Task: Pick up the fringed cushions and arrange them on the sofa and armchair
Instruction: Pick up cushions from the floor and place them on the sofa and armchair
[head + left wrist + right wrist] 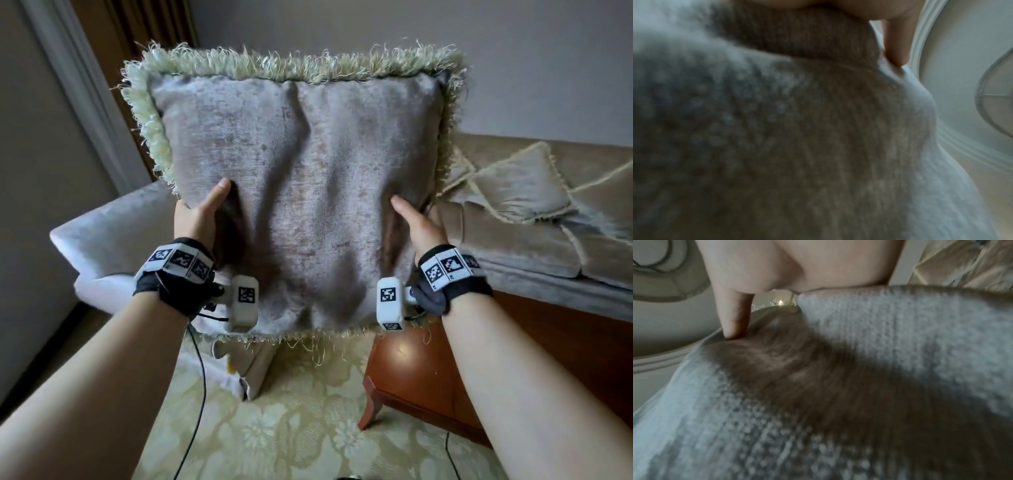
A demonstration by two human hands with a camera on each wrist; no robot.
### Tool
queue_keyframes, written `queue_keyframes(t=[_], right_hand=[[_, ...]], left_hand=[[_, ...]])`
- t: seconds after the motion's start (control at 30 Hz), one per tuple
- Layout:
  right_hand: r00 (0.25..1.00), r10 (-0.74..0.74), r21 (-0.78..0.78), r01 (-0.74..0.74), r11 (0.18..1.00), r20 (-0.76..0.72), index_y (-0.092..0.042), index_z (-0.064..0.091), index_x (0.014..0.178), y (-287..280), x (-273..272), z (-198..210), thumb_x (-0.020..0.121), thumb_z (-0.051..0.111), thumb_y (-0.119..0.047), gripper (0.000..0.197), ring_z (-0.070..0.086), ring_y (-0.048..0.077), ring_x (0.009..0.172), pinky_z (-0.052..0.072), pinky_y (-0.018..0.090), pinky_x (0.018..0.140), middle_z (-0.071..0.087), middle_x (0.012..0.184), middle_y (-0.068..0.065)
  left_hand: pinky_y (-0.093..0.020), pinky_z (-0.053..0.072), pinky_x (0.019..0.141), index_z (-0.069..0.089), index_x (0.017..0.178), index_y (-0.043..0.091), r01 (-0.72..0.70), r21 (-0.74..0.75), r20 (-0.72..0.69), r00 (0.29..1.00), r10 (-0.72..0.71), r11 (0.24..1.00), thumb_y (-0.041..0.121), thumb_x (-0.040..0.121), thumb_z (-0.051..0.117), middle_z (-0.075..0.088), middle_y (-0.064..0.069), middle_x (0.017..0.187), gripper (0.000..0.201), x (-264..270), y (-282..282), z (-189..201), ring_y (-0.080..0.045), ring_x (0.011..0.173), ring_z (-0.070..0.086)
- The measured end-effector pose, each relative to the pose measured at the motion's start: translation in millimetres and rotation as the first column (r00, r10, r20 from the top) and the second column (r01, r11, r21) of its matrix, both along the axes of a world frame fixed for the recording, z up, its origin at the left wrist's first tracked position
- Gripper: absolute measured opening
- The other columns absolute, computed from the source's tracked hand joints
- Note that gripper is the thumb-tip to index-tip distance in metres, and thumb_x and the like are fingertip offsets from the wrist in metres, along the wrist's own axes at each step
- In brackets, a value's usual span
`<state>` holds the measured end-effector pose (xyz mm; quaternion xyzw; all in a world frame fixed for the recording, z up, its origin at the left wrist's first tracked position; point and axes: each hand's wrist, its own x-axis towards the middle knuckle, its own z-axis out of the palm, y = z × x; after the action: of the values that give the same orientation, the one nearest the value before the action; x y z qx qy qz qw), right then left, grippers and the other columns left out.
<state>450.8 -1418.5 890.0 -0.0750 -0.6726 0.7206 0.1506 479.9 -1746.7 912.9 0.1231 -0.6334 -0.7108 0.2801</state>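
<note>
A large grey-taupe velvet cushion [301, 192] with pale green fringe fills the middle of the head view, held upright in the air. My left hand [202, 216] grips its lower left side, thumb on the front, fingers hidden behind. My right hand [416, 219] grips the lower right side the same way. The left wrist view shows the cushion fabric [797, 146] with my thumb [898, 40] pressed into it; the right wrist view shows the fabric [838, 386] dented by my thumb [731, 316]. Behind the cushion stands a grey armchair [113, 233]. A sofa [534, 246] lies to the right.
Two more fringed cushions [520, 185] lean on the sofa at right. A reddish wooden side table [428, 377] stands between armchair and sofa, below my right wrist. A floral carpet [291, 428] covers the floor. A curtain [144, 68] and a wall are at left.
</note>
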Motion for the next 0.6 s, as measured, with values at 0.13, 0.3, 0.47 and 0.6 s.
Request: queue_keyframes(t=[0.13, 0.3, 0.47, 0.6], right_hand=[[0.992, 0.127, 0.002, -0.127, 0.992, 0.022, -0.006, 0.041, 0.145, -49, -82, -21, 0.066, 0.082, -0.058, 0.103, 0.052, 0.019, 0.125, 0.04, 0.023, 0.108, 0.054, 0.14, 0.005], [0.974, 0.217, 0.072, -0.222, 0.972, 0.072, -0.016, 0.069, 0.111, -105, -175, -28, 0.058, 0.081, -0.063, 0.072, 0.067, 0.017, 0.104, 0.05, 0.027, 0.098, 0.072, 0.101, -0.01], [0.919, 0.387, -0.044, -0.384, 0.922, 0.074, -0.014, 0.061, 0.129, -169, -243, -25, 0.06, 0.086, -0.052, 0.082, 0.066, 0.016, 0.107, 0.053, 0.019, 0.092, 0.069, 0.117, -0.005], [0.887, 0.459, -0.078, -0.454, 0.887, 0.048, -0.017, 0.063, 0.128, -232, -303, -38, 0.045, 0.09, -0.057, 0.096, 0.069, 0.018, 0.111, 0.051, 0.038, 0.105, 0.074, 0.117, -0.003]], left_hand=[[-0.012, 0.052, 0.065, 0.068, 0.122, 0.002, -0.139, -0.043, 0.065, 0.988, 0.142, 0.989, 0.041, 0.081, 0.079, 0.072, -0.007, 0.108, 0.058, -38, -41, -9, -0.012, 0.079, 0.067], [-0.019, 0.058, 0.079, 0.064, 0.114, 0.011, -0.306, -0.034, 0.127, 0.943, 0.308, 0.951, 0.055, 0.071, 0.082, 0.072, -0.001, 0.103, 0.064, -82, -82, -3, -0.005, 0.079, 0.071], [-0.022, 0.06, 0.07, 0.067, 0.112, 0.01, -0.435, -0.032, 0.113, 0.893, 0.436, 0.9, 0.053, 0.062, 0.086, 0.074, -0.003, 0.104, 0.07, -105, -116, -1, -0.015, 0.085, 0.074], [-0.033, 0.062, 0.083, 0.065, 0.125, 0.013, -0.521, -0.004, 0.091, 0.85, 0.52, 0.853, 0.06, 0.044, 0.085, 0.075, -0.004, 0.112, 0.095, -125, -163, 2, -0.018, 0.094, 0.075]])
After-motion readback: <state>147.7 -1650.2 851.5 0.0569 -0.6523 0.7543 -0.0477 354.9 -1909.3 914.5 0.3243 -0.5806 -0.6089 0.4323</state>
